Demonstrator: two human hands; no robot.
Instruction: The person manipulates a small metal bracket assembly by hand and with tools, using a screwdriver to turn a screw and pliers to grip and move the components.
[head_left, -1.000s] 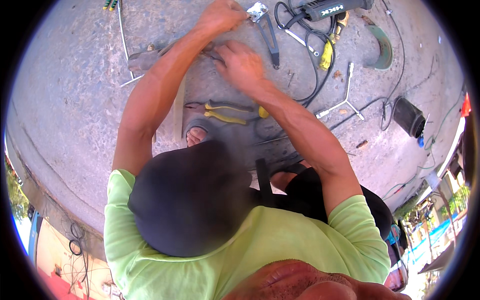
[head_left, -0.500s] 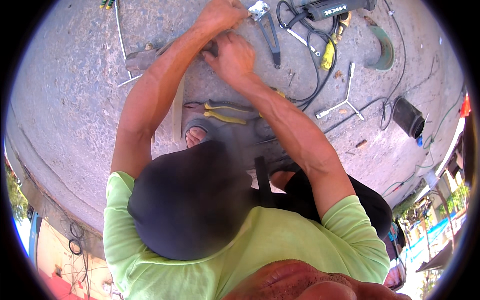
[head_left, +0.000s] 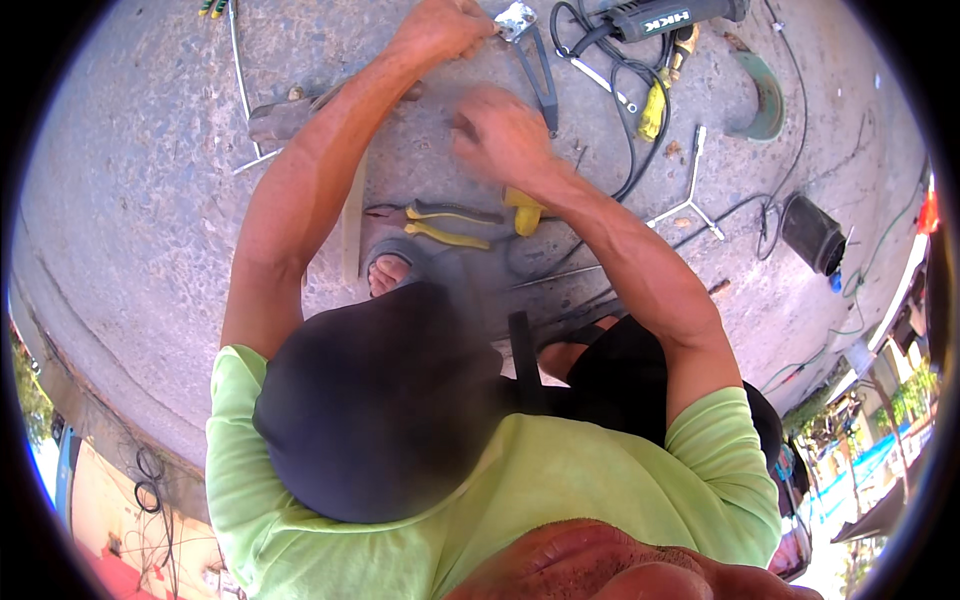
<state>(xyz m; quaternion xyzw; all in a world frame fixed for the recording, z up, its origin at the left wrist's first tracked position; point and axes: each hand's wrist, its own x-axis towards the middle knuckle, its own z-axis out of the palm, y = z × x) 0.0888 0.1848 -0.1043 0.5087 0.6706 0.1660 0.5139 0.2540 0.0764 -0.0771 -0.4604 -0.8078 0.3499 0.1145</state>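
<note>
My left hand (head_left: pixel 447 32) is low over the ground at the far middle, its fingers curled together. What they may hold is hidden; its fingertips are beside a crumpled silvery piece (head_left: pixel 516 20). A dark, narrow triangular bracket (head_left: pixel 541 78) extends from that piece. Nearer to me, my right hand (head_left: pixel 500 135) is smeared by motion, fingers bent and hard to read. A dull brown block-like piece (head_left: pixel 280 121) lies partly under my left forearm. Pliers with yellow and black handles (head_left: pixel 450 239) lie near my sandalled foot (head_left: pixel 388 272). A yellow tool (head_left: pixel 524 211) shows beside my right forearm.
At the far right, a dark power tool (head_left: pixel 672 16) lies with its looped cable, a wrench (head_left: pixel 602 85) and a yellow-handled tool (head_left: pixel 653 112). Further right are a Y-shaped wrench (head_left: pixel 690 206), a curved green piece (head_left: pixel 767 98) and a black canister (head_left: pixel 812 236). A thin metal rod (head_left: pixel 240 80) lies left.
My right hand has moved right and nearer to me, away from the left hand and the brown piece. The yellow tool near my forearm shows more. My left hand has hardly moved.
</note>
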